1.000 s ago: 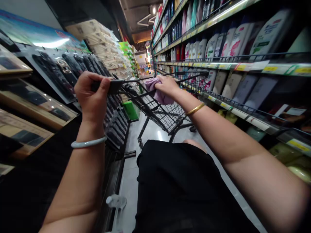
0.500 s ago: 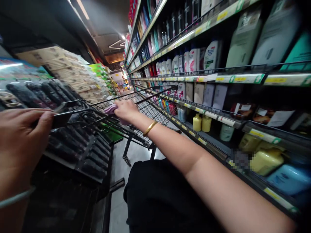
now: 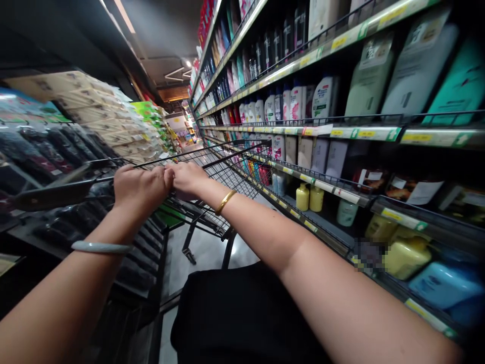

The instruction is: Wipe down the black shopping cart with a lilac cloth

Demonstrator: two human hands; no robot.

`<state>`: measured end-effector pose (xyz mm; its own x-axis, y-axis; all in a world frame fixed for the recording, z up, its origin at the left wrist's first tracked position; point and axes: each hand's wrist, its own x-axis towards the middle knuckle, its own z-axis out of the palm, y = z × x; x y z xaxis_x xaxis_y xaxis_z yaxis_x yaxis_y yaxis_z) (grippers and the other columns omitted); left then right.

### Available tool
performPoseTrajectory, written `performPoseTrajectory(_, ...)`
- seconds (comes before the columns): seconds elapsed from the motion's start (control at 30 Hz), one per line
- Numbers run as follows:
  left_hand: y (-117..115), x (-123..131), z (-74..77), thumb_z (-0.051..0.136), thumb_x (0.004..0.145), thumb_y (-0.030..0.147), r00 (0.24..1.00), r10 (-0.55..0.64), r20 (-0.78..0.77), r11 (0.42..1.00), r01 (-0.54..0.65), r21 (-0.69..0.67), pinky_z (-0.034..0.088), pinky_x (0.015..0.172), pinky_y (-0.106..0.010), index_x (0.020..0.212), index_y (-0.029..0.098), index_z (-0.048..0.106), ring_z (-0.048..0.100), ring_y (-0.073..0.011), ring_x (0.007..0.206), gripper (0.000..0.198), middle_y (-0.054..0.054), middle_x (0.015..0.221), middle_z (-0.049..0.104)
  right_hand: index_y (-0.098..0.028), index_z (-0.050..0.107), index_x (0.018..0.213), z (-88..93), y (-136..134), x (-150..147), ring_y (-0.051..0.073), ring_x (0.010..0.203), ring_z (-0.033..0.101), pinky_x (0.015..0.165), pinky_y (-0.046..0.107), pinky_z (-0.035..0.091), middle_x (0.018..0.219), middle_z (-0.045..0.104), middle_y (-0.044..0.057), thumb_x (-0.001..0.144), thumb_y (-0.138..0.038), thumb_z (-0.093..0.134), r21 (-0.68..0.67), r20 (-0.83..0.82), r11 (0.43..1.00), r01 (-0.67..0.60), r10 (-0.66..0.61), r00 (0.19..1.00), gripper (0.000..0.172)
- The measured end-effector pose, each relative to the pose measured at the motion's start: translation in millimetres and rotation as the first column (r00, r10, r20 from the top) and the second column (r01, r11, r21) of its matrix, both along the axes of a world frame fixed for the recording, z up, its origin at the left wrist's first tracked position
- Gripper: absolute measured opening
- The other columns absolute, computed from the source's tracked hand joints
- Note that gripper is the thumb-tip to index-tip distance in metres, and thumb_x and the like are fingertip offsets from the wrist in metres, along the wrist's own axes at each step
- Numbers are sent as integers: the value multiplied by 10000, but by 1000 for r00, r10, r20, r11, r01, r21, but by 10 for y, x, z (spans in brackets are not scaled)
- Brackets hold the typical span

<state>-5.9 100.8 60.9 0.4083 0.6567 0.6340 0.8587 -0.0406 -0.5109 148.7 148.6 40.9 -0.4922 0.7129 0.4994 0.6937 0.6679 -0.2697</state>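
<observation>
2 bare hands meet at a shopping cart [image 3: 237, 155], across from a shelf [image 3: 364, 134] of bottles [image 3: 291, 103]

the left hand [image 3: 142, 184] and right hand [image 3: 189, 178] touch, side by side at the cart's near part, the fingers of both curled downward; i cannot tell how firmly they close or what they cover. the dark handle [image 3: 56, 196] lies left of the fingers, its long axis running left to right and rising slightly toward them, so the left hand is the nearer of the 2. the mesh basket [image 3: 242, 174] lies beyond the fingers and to the right, nearer the right hand. a pale bangle [image 3: 101, 247] circles the left wrist, a gold bracelet [image 3: 225, 202] the right
</observation>
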Motion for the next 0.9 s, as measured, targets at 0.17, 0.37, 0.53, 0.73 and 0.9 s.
performPoseTrajectory(0.17, -1, -151, -4, 185, 1108, 483, 1000, -12, 2, 1000, 12, 16, 310, 774, -395, 993, 150, 780, 616, -248, 657, 692, -141, 741, 750, -263, 601, 1416, 182, 97, 30, 255, 1315, 680, 1095, 377, 560, 1484, 702, 53, 1068, -373, 415, -63, 64, 997, -55, 59, 996, 409)
performPoseTrajectory(0.37, 96, -279, -60, 279, 1088, 434, 998, -37, 42, 998, 35, 52, 320, 769, -413, 857, 169, 780, 609, -247, 623, 612, -121, 646, 697, -230, 637, 1374, 229, 331, 186, 291, 1294, 692, 1082, 428, 567, 1463, 713, 107, 1020, -310, 464, -105, 79, 992, 63, -54, 995, 402)
performPoseTrajectory(0.53, 120, -421, -84, 356, 1053, 415, 992, -108, 68, 994, 106, 35, 366, 818, -449, 620, 208, 705, 610, -243, 604, 594, -110, 601, 685, -233, 542, 1503, 105, 343, 169, 303, 1355, 666, 1108, 444, 552, 1516, 674, 131, 1006, -294, 460, -83, 53, 990, 115, -110, 992, 507)
performPoseTrajectory(0.73, 65, -625, -75, 381, 1034, 430, 986, -114, 122, 993, 110, 43, 388, 866, -466, 592, 222, 705, 617, -236, 610, 586, -109, 602, 701, -250, 603, 1390, 60, 209, 7, 305, 1263, 708, 1057, 445, 578, 1389, 733, 118, 1001, -337, 494, -62, 41, 993, 100, -98, 994, 413)
performPoseTrajectory(0.9, -71, -748, -94, 333, 1046, 441, 989, -54, 136, 998, 48, 48, 380, 872, -484, 604, 221, 727, 644, -262, 637, 631, -128, 613, 714, -256, 609, 1349, 38, 93, -117, 282, 1254, 710, 1044, 403, 572, 1375, 741, 104, 1011, -328, 497, -46, 22, 997, 69, -68, 997, 363)
